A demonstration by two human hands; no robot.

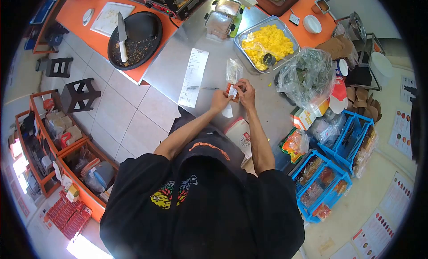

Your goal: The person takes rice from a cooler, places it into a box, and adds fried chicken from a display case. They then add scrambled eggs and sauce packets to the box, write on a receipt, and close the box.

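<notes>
We are pinching the plastic bag [233,72] with left hand [220,100] and right hand [245,92] over the table [178,62]. Risk: the thin grip is likely slipping, spilling contents near the receipt [193,77].

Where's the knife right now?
Head view, upper left: the knife lies across the dark round pan on the orange counter, just right of the white cutting board.
</notes>
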